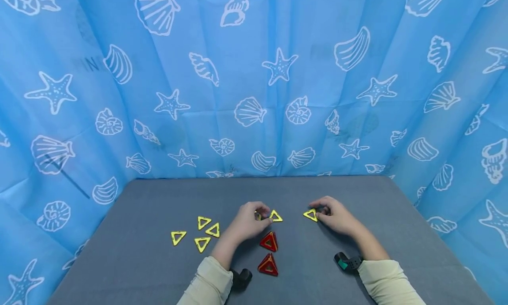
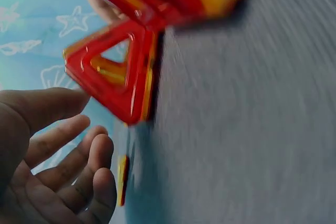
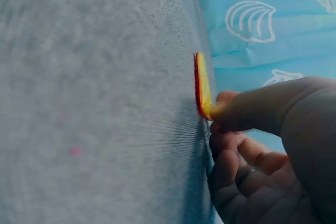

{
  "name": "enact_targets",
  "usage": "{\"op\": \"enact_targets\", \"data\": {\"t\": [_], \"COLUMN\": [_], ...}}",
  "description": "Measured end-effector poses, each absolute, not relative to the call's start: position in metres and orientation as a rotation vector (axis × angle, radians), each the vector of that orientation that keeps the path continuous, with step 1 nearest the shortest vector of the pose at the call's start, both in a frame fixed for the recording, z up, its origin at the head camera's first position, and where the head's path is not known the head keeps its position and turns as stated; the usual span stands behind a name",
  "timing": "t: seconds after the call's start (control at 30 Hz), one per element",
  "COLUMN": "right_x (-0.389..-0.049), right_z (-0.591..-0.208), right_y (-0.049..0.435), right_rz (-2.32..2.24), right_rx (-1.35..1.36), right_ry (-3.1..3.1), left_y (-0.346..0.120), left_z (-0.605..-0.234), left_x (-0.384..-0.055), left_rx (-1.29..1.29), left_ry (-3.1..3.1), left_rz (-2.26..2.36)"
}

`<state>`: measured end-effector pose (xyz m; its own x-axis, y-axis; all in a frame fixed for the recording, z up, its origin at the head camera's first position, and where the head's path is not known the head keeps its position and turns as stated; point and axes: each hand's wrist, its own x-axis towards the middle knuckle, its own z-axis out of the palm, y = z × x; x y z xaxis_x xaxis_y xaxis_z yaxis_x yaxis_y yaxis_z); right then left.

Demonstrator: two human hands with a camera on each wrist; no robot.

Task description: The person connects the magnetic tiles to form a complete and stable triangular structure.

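Note:
My left hand [image 1: 251,220] hovers low over the table with thumb and fingers apart, loosely bent, as the left wrist view shows. A yellow triangle tile [image 1: 276,216] lies by its thumb tip, and another yellow triangle [image 1: 258,216] is partly hidden behind the hand. My right hand [image 1: 335,216] pinches a corner of a yellow triangle [image 1: 311,215] between thumb and index finger; in the right wrist view this tile [image 3: 202,85] appears edge-on, yellow above and red beneath, close against the table. Two red triangular pieces [image 1: 269,242] [image 1: 268,265] sit between the forearms, nearer the left one.
Several yellow triangle tiles [image 1: 202,244] lie loose on the grey table [image 1: 158,278] left of my left arm. Behind the table's far edge hangs a blue curtain [image 1: 254,88] with white shell prints. Each wrist wears a black camera [image 1: 349,263].

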<state>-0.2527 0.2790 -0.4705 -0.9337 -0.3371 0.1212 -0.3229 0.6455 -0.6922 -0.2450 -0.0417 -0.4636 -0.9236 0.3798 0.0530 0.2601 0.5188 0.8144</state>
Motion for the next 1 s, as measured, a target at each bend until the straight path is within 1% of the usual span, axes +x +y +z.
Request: {"op": "enact_targets", "data": {"t": [0.23,0.53,1.0], "right_x": [-0.252,-0.25,-0.252], "right_z": [-0.469,-0.465,-0.464], "right_y": [0.279,0.282,0.278], "right_rz": [-1.153,-1.142,-1.156], "right_rx": [-0.554,-0.477,-0.516], "right_ry": [2.779,2.751,2.737], "left_y": [-0.036,-0.031,-0.034], "left_z": [-0.47,-0.464,-0.462], "left_x": [-0.248,-0.248,-0.248], "left_rx": [0.545,0.596,0.537], "left_ry": [2.627,2.663,2.665], "left_rz": [1.289,1.08,1.063]}}
